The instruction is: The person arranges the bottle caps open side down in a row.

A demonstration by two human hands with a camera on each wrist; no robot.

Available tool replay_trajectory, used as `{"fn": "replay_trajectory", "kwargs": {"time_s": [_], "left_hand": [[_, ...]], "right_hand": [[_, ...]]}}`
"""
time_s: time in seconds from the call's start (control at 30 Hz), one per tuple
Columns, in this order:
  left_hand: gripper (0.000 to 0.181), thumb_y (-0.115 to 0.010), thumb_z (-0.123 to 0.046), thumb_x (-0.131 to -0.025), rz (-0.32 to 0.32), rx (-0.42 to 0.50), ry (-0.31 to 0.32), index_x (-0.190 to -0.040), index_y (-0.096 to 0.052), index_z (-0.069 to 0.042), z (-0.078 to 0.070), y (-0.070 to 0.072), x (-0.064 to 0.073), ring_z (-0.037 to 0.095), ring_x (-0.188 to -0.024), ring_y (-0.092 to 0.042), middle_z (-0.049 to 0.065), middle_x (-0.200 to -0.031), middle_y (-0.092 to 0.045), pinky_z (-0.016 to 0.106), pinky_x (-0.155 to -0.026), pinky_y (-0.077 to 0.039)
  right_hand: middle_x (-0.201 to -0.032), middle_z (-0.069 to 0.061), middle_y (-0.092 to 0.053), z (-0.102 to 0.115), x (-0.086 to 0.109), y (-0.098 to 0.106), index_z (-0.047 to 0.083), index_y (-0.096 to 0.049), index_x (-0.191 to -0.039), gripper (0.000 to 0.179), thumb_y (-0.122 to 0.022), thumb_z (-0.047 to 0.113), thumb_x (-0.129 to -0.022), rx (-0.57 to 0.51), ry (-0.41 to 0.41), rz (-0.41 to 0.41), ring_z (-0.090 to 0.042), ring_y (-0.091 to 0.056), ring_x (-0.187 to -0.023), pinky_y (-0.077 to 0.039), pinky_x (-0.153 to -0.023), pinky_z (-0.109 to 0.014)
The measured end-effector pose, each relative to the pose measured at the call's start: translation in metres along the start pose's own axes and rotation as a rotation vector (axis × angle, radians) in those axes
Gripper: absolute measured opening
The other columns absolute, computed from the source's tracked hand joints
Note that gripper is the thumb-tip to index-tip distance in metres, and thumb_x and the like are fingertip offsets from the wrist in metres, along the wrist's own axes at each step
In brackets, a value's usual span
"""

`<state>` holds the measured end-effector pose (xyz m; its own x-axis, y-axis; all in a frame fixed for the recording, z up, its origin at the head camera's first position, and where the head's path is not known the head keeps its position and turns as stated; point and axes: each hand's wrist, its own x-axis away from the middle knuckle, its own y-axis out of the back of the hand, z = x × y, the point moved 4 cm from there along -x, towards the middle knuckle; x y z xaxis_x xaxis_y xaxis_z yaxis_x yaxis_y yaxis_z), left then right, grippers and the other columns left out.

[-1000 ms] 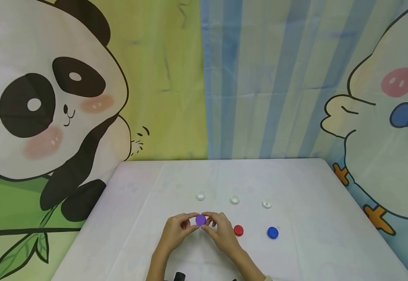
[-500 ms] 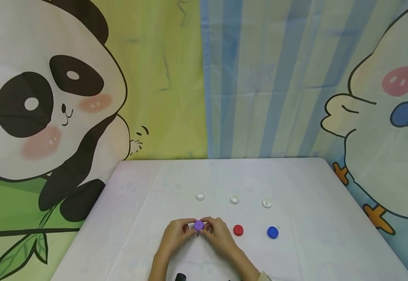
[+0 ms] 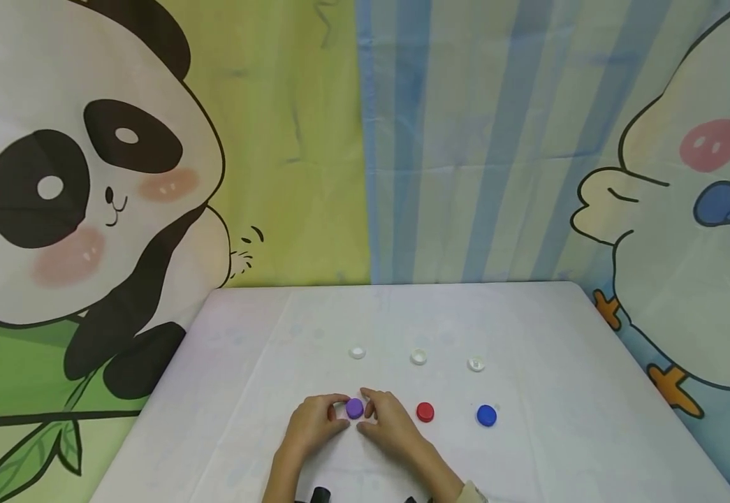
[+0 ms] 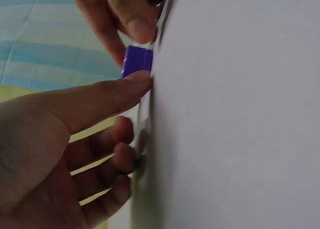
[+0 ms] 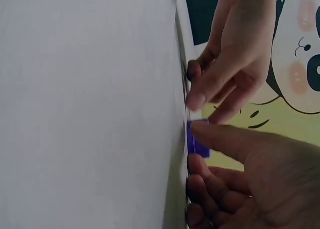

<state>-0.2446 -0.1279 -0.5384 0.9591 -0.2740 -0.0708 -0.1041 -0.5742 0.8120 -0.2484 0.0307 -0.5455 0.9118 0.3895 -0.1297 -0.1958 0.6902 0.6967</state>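
A purple bottle cap point(image 3: 355, 409) rests on the white table between my two hands; in the left wrist view its side point(image 4: 137, 61) shows a thin seam. My left hand point(image 3: 311, 423) lies close on the cap's left, thumb and index finger spread around that side; whether the index fingertip touches it I cannot tell. On the other side my right hand point(image 3: 391, 423) is spread likewise, its fingertips a little apart from the cap. From the right wrist, my thumb partly covers the purple cap point(image 5: 200, 145).
A red cap point(image 3: 425, 412) and a blue cap point(image 3: 487, 416) lie to the right on the white tablecloth point(image 3: 264, 363). Farther back are three white round pieces: left point(image 3: 357, 353), middle point(image 3: 418, 357) and right point(image 3: 476, 364). A cartoon-printed curtain point(image 3: 302, 140) hangs behind the table.
Both hands brought the purple cap slightly nearer to me and down onto the table. Their fingers then loosened from it and spread apart. The other caps stayed put.
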Motion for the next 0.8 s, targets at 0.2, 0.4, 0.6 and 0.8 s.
{"fn": "replay_trajectory", "kwargs": {"time_s": [0.2,0.4,0.6,0.8], "left_hand": [[0.039,-0.073,-0.021,-0.072,0.025,-0.043,0.025,-0.109,-0.062,-0.013,0.005,0.015,-0.008,0.003,-0.049,-0.042,-0.012,-0.059,-0.048,0.021,-0.046,-0.034],[0.038,-0.069,-0.021,-0.078,-0.061,0.052,0.034,-0.113,-0.059,-0.010,0.013,0.027,-0.034,0.005,-0.052,-0.045,-0.008,-0.066,-0.052,0.022,-0.046,-0.038],[0.043,-0.068,-0.021,-0.080,-0.133,0.184,0.051,-0.120,-0.055,-0.010,0.030,0.026,-0.065,0.007,-0.053,-0.050,-0.004,-0.071,-0.055,0.022,-0.046,-0.041],[0.044,-0.067,-0.022,-0.081,-0.109,0.201,0.007,-0.121,-0.054,-0.011,0.037,0.019,-0.089,0.006,-0.054,-0.049,-0.003,-0.075,-0.055,0.022,-0.047,-0.041]], "right_hand": [[-0.076,0.005,-0.055,-0.003,-0.005,0.010,-0.002,-0.049,-0.124,0.055,-0.069,0.017,-0.076,-0.059,-0.045,0.027,-0.005,-0.047,-0.066,-0.040,-0.058,-0.018],[-0.084,-0.004,-0.060,-0.002,-0.022,0.029,-0.006,-0.048,-0.123,0.051,-0.066,0.015,-0.080,-0.117,-0.034,-0.015,-0.007,-0.055,-0.073,-0.047,-0.064,-0.021],[-0.091,-0.010,-0.062,-0.003,-0.050,0.045,-0.005,-0.049,-0.122,0.049,-0.064,0.017,-0.082,-0.114,-0.066,-0.057,-0.016,-0.060,-0.081,-0.049,-0.070,-0.027],[-0.092,-0.013,-0.063,-0.016,-0.072,0.047,-0.005,-0.052,-0.119,0.045,-0.066,0.012,-0.080,-0.080,-0.110,-0.088,-0.019,-0.060,-0.081,-0.049,-0.070,-0.029]]}}
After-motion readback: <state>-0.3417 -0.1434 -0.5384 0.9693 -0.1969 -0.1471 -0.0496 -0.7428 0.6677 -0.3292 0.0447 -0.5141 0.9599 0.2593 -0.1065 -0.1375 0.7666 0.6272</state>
